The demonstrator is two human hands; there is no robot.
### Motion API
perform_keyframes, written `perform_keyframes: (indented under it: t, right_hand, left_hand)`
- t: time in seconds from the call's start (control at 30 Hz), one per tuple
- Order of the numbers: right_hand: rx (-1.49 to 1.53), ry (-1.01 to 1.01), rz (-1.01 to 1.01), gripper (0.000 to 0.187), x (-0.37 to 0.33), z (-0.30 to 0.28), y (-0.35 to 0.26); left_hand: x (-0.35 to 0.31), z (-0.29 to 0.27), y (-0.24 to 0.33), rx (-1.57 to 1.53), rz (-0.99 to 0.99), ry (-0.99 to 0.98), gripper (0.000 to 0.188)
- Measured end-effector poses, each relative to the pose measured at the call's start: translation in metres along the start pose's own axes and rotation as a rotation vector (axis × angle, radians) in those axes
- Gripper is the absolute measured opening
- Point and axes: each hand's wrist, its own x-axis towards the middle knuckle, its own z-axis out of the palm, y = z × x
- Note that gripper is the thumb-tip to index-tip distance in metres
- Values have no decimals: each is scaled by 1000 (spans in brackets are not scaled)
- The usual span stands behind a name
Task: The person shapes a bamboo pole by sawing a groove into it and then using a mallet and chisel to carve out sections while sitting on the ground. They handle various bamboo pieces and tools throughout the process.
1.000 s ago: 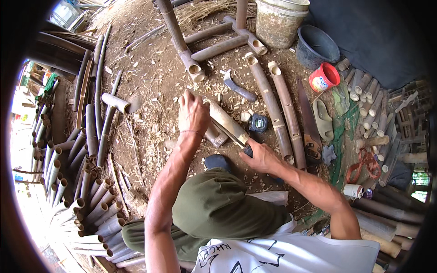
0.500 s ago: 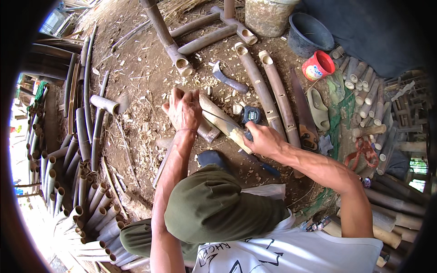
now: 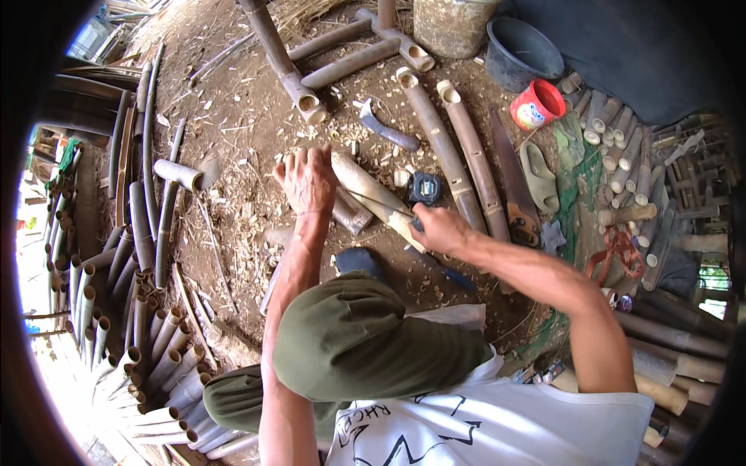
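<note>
A pale, shaved bamboo piece [image 3: 365, 185] lies slanting in front of me, its near end by my right hand [image 3: 441, 227]. That hand is closed round the dark handle of a knife, whose long thin blade [image 3: 378, 203] lies across the bamboo toward my left hand [image 3: 305, 182]. My left fingers are curled beside the bamboo's far end; whatever they grip is hidden. A shorter brown bamboo piece [image 3: 351, 213] shows between my left wrist and the pale one. Just beyond my right hand is a black tape measure [image 3: 426, 189].
Two notched bamboo poles [image 3: 441, 147] lie to the right, beside a handsaw [image 3: 513, 171] and a clog [image 3: 538, 177]. A curved-blade tool [image 3: 388, 128] rests farther off, near a bamboo frame [image 3: 350, 62]. A red bucket [image 3: 538, 105] and dark basin [image 3: 524, 54] stand far right; shavings litter the ground.
The whole view has shifted slightly. Both hands and the blade stay over the pale bamboo, moving only a little to the left.
</note>
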Motion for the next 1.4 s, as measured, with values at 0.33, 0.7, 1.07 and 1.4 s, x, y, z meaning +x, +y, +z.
perform_keyframes:
  t: [0.33, 0.7, 1.07, 1.4]
  right_hand:
    - [140, -127, 152, 40, -37, 23, -15]
    - [866, -68, 318, 33, -64, 77, 25]
    - [1738, 296, -29, 25, -17, 32, -38]
    - [1300, 456, -49, 19, 66, -21, -26]
  left_hand:
    - [-18, -39, -92, -62, 19, 288, 14]
    - [-68, -161, -135, -719, -962, 375, 26]
    - [-95, -92, -42, -1325, -1256, 246, 31]
    - [-95, -157, -14, -1133, -747, -1027, 47]
